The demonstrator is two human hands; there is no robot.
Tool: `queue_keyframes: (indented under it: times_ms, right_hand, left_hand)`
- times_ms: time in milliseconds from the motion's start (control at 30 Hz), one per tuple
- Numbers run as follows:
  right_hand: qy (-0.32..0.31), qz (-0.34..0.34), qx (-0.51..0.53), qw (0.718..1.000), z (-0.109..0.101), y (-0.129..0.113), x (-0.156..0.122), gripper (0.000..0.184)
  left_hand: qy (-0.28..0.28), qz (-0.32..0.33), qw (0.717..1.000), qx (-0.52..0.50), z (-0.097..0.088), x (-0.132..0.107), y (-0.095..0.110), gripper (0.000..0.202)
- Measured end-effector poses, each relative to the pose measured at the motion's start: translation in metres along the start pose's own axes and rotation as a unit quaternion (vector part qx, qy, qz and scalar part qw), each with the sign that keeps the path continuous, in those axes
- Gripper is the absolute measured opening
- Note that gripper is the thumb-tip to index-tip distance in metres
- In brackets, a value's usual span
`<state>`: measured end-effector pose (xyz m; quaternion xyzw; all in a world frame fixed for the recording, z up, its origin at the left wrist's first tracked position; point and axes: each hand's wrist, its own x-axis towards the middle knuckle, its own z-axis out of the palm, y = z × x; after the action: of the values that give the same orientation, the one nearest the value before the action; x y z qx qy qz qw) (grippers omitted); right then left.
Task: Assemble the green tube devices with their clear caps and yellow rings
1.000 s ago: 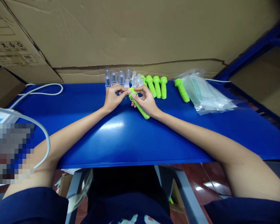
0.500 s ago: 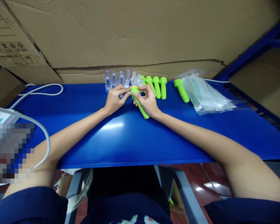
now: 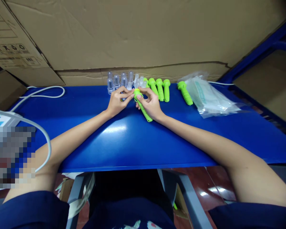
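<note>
A bright green ribbed tube [image 3: 144, 110] with a wider head lies slanted between my hands, its narrow end towards me. My right hand [image 3: 153, 103] is closed round its upper part, thumb on top. From the other side my left hand [image 3: 119, 100] pinches at the edge of the tube's head, where a small loop shows. Whether a smaller part sits between the left fingertips is hidden. Just beyond my hands stand several clear plastic capped containers [image 3: 110, 85] and smaller whitish clear pieces [image 3: 141, 81]. More green tubes [image 3: 159, 89] lie side by side to their right.
Further right, another green tube [image 3: 186, 94] lies against a clear plastic bag [image 3: 209, 97] of pale contents on the blue table [image 3: 143, 146]. Cardboard [image 3: 143, 35] walls the back. On the left are a white cable [image 3: 46, 92] and a white-and-blue device [image 3: 4, 119].
Almost nothing differs. Both hands stay at the green tube's head, with only a slight shift of the fingers.
</note>
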<state>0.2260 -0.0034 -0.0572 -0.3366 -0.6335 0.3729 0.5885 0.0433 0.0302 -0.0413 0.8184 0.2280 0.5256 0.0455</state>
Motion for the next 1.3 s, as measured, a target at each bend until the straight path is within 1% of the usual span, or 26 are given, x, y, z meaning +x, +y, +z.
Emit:
queue_keyframes:
  times_ms: [200, 267, 333, 433, 533, 700, 833, 1100, 1300]
  right_hand:
    - [0.014, -0.010, -0.004, 1.000, -0.001, 0.005, 0.001, 0.060]
    - [0.015, -0.011, -0.005, 1.000, -0.001, 0.006, 0.001, 0.061]
    - [0.013, -0.011, -0.006, 1.000, -0.002, 0.006, 0.002, 0.059]
    - [0.009, -0.011, -0.004, 1.000, -0.002, 0.005, 0.002, 0.055]
    - [0.003, -0.013, -0.007, 1.000, -0.002, 0.003, 0.001, 0.055]
    - [-0.007, -0.013, -0.016, 1.000, -0.002, 0.001, 0.000, 0.056]
    - [-0.005, -0.013, -0.013, 1.000, -0.001, 0.001, -0.001, 0.057]
    - [0.021, -0.024, 0.007, 0.999, 0.002, -0.004, -0.002, 0.053]
    - [0.022, -0.031, -0.018, 0.999, 0.003, -0.007, -0.003, 0.050]
  left_hand:
    - [0.001, 0.000, 1.000, 0.012, 0.000, 0.000, 0.001, 0.022]
    - [-0.007, -0.017, 1.000, 0.014, -0.001, 0.000, 0.001, 0.024]
    - [-0.018, -0.030, 0.999, 0.008, -0.001, 0.000, -0.001, 0.031]
    - [-0.043, -0.034, 0.998, -0.021, -0.001, 0.000, -0.002, 0.039]
    - [-0.056, -0.051, 0.996, -0.043, 0.000, 0.000, -0.003, 0.037]
    - [-0.023, -0.085, 0.995, -0.037, -0.001, -0.002, -0.002, 0.027]
    - [-0.005, -0.097, 0.995, -0.028, -0.001, -0.003, -0.001, 0.022]
    - [0.027, -0.077, 0.997, -0.006, 0.002, -0.002, 0.006, 0.019]
    - [0.040, -0.065, 0.997, 0.017, 0.006, -0.004, 0.010, 0.019]
